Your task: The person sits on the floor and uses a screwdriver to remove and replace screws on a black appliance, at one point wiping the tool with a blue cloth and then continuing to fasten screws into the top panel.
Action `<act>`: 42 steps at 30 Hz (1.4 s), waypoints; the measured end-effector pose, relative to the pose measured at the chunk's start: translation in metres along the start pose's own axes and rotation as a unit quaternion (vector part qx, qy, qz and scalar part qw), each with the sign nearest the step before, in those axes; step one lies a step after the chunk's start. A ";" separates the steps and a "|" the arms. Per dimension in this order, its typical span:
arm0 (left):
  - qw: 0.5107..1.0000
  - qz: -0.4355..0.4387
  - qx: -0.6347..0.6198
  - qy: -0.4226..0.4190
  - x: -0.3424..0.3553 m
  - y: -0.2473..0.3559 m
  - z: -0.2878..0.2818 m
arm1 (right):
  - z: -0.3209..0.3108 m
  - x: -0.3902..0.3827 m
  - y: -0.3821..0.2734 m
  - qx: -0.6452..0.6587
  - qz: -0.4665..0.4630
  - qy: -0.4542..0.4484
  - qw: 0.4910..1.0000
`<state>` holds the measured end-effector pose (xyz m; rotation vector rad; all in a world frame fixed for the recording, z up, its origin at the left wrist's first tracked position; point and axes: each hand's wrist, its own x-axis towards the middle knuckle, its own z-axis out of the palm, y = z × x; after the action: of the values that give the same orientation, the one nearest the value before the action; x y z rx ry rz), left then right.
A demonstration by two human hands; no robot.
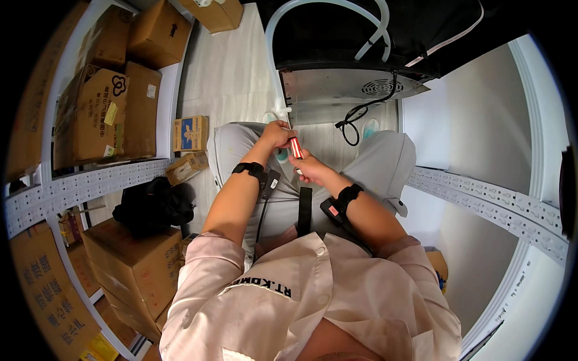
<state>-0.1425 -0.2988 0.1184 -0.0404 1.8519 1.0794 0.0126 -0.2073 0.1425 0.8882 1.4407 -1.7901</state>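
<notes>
My right hand (312, 168) is closed around the lower end of a small red-and-white striped handle (295, 148), held above the gap between my knees. My left hand (278, 134) is closed at the upper end of that handle; its fingers hide what they grip. Just beyond the left hand is a white plastic fitting (281, 111) at the lower end of a translucent hose (271, 54). The hose curves up over a black machine (337, 36). Whether the handle touches the fitting, I cannot tell.
A metal panel (328, 90) with a round vent fronts the machine, with a black power cord (361, 111) hanging from it. Cardboard boxes (141, 108) fill the shelves at left. A black cloth bundle (153, 207) lies beside a large carton (129, 259). Perforated shelf rails (481, 198) flank me.
</notes>
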 end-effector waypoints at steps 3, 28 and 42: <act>0.975 0.060 0.212 0.001 0.035 -0.024 0.001 | -0.008 0.005 -0.004 0.016 0.045 -0.059 0.997; 0.977 0.025 0.209 0.038 0.114 -0.070 0.027 | -0.048 0.104 0.037 0.087 0.077 -0.039 0.992; 0.961 0.104 0.254 0.024 0.108 -0.079 0.026 | -0.044 0.101 0.032 0.086 0.091 -0.062 0.990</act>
<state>-0.1469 -0.2857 -0.0168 0.4409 2.1623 0.7126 -0.0119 -0.1776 0.0339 0.9441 1.1034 -1.8172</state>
